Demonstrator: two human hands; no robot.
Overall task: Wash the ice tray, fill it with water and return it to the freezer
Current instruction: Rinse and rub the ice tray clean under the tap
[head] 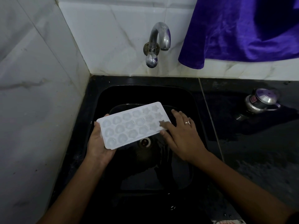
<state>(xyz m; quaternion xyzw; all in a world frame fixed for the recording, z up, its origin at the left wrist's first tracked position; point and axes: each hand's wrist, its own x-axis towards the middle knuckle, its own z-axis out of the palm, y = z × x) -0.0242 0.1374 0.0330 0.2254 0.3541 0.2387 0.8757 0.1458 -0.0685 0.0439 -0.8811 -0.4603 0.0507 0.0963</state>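
Two hands are on the tray, and we judge ourselves to be at the washing step, the first of three. Our left hand cradles the left end of the ice tray from below, fingers wrapped round its edge and clamped on it. The tray hangs tilted over the black sink, clear of the basin floor. Its moulded cups face up and look empty. Whether they are wet we cannot tell.

Beneath the tray the drain shows in a glistening basin. Above it the tap gives no stream that we can see. Our right hand lies on the tray's right end, fingers straight and a little apart, resting on the star-shaped cups and gripping nothing.

Further right, a purple cloth hangs against the wall and a steel pot stands on the dark bench, both well apart from our hands.

By our reckoning, rinsing, filling under the tap and the walk to the freezer are all left to do. No freezer is in sight.
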